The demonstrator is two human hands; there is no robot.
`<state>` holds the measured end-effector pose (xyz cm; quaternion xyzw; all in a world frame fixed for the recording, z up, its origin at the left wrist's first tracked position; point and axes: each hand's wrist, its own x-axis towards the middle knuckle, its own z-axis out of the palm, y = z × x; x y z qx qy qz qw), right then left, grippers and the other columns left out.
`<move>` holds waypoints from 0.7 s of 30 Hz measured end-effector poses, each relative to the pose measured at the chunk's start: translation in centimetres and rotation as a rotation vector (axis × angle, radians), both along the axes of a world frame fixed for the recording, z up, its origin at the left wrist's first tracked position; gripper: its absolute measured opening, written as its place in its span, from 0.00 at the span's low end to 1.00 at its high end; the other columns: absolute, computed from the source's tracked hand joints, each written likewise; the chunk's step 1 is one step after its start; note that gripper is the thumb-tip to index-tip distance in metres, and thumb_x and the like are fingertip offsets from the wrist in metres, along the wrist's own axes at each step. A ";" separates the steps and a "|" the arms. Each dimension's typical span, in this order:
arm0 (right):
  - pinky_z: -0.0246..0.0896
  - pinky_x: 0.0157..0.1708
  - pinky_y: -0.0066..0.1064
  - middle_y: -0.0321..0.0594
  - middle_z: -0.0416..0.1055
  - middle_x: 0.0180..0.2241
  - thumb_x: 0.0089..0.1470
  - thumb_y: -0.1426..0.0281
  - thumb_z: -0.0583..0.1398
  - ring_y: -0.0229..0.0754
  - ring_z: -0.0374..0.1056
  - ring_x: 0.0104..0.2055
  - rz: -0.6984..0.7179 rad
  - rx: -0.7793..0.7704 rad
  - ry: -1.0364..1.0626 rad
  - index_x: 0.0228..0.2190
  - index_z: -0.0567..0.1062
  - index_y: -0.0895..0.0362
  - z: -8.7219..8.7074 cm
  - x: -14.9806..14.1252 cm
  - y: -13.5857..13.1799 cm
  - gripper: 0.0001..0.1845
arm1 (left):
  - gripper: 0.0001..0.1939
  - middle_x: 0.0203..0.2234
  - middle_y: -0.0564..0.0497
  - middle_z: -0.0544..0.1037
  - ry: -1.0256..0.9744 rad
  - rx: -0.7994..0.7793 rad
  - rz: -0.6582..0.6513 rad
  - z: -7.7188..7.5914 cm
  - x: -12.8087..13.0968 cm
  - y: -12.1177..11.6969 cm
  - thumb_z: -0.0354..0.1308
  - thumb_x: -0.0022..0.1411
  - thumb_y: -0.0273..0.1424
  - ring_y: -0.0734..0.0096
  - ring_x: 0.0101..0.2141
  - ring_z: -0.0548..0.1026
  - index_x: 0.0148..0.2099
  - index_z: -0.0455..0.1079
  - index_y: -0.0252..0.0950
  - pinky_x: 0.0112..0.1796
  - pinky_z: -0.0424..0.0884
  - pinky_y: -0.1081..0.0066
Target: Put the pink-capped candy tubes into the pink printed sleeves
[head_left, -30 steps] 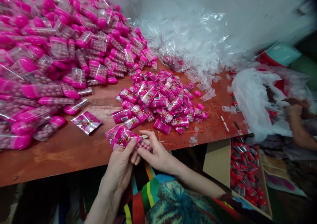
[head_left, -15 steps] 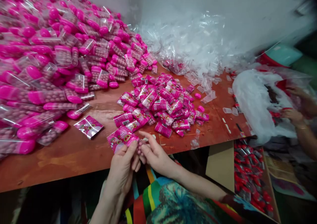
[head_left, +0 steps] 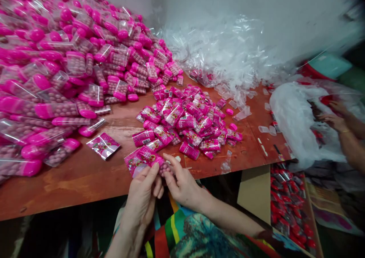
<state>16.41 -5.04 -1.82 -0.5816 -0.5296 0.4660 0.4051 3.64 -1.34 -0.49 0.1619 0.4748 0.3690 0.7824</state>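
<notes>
My left hand (head_left: 144, 193) pinches several flat, printed pink sleeves (head_left: 137, 160) over the table's front edge. Between both hands is a small clear container of pink candy balls (head_left: 165, 169), its pink cap end by my left thumb. The fingers of my right hand (head_left: 184, 183) close around the container's clear end. Whether the container sits partly inside a sleeve, I cannot tell. Just beyond my hands lies a heap of sleeved candy containers (head_left: 186, 119). A separate stack of flat sleeves (head_left: 103, 145) rests to the left.
A tall pile of unsleeved, pink-capped candy containers (head_left: 75, 64) covers the left of the red-brown table (head_left: 94, 182). Clear plastic bags and empties (head_left: 228, 52) lie along the wall. At right are a white bag (head_left: 288, 105), a co-worker's hands (head_left: 336, 121) and a box of red-capped containers (head_left: 288, 201).
My hands stay together at the table edge, with the right fingers shifting slightly on the container. The whole view tilts a little. The co-worker's hands move at the white bag.
</notes>
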 end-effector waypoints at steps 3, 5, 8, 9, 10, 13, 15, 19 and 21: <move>0.60 0.26 0.26 0.36 0.68 0.31 0.64 0.58 0.54 0.34 0.62 0.25 -0.026 -0.165 0.343 0.61 0.59 0.52 -0.1 -0.1 0.5 0.27 | 0.18 0.10 0.61 0.60 -0.006 -0.006 -0.036 -0.1 0.4 -0.6 0.68 0.53 0.42 0.85 0.12 0.53 0.29 0.70 0.32 0.15 0.54 0.80; 0.46 0.16 0.20 0.28 0.61 0.23 0.63 0.55 0.54 0.29 0.49 0.16 -0.010 -0.332 0.630 0.61 0.57 0.52 -0.2 0.1 0.9 0.29 | 0.19 0.12 0.58 0.64 -0.008 0.004 -0.090 0.0 0.5 -0.9 0.67 0.55 0.43 0.84 0.13 0.55 0.28 0.70 0.32 0.15 0.55 0.79; 0.37 0.12 0.18 0.24 0.60 0.19 0.62 0.54 0.56 0.26 0.41 0.13 0.020 -0.406 0.805 0.61 0.57 0.52 -0.4 0.5 1.3 0.31 | 0.19 0.13 0.57 0.65 -0.015 0.050 -0.186 0.3 0.3 -0.7 0.65 0.56 0.44 0.83 0.14 0.57 0.28 0.70 0.31 0.17 0.59 0.78; 0.38 0.12 0.18 0.24 0.61 0.19 0.62 0.54 0.56 0.26 0.42 0.13 0.022 -0.382 0.795 0.61 0.57 0.52 -0.5 0.7 1.4 0.31 | 0.20 0.12 0.57 0.65 -0.016 0.062 -0.199 0.4 0.1 -0.5 0.64 0.57 0.44 0.83 0.14 0.57 0.28 0.70 0.31 0.18 0.59 0.78; 0.38 0.12 0.18 0.25 0.62 0.19 0.62 0.55 0.57 0.26 0.43 0.12 0.028 -0.353 0.766 0.60 0.58 0.53 -0.6 0.8 1.4 0.30 | 0.20 0.12 0.57 0.65 -0.015 0.069 -0.193 0.5 0.0 -0.3 0.64 0.57 0.45 0.83 0.14 0.57 0.28 0.70 0.32 0.17 0.59 0.78; 0.44 0.13 0.19 0.26 0.65 0.21 0.62 0.56 0.58 0.26 0.47 0.13 0.081 -0.283 0.686 0.59 0.59 0.55 -0.8 1.3 1.2 0.29 | 0.19 0.12 0.58 0.65 0.004 0.075 -0.103 0.5 -0.3 0.4 0.66 0.56 0.43 0.85 0.12 0.53 0.28 0.67 0.33 0.15 0.53 0.80; 0.53 0.17 0.21 0.27 0.65 0.23 0.62 0.56 0.58 0.28 0.55 0.16 0.135 -0.270 0.675 0.60 0.59 0.55 -1.0 1.7 1.0 0.30 | 0.19 0.12 0.59 0.64 0.010 0.074 -0.067 0.4 -0.3 0.6 0.68 0.53 0.41 0.86 0.12 0.52 0.27 0.65 0.34 0.14 0.51 0.81; 0.59 0.24 0.24 0.26 0.64 0.20 0.62 0.57 0.58 0.31 0.62 0.20 0.187 -0.247 0.582 0.62 0.56 0.56 -1.3 2.1 1.0 0.33 | 0.18 0.10 0.61 0.61 0.101 0.104 -0.019 -0.2 0.3 0.2 0.69 0.51 0.40 0.84 0.11 0.54 0.27 0.66 0.35 0.13 0.53 0.80; 0.58 0.22 0.23 0.24 0.64 0.18 0.61 0.57 0.59 0.31 0.62 0.19 0.177 -0.239 0.560 0.60 0.58 0.57 -1.6 1.9 1.1 0.32 | 0.16 0.09 0.62 0.60 0.183 0.133 0.002 -0.3 0.5 -0.1 0.69 0.50 0.39 0.83 0.10 0.55 0.29 0.68 0.35 0.13 0.52 0.79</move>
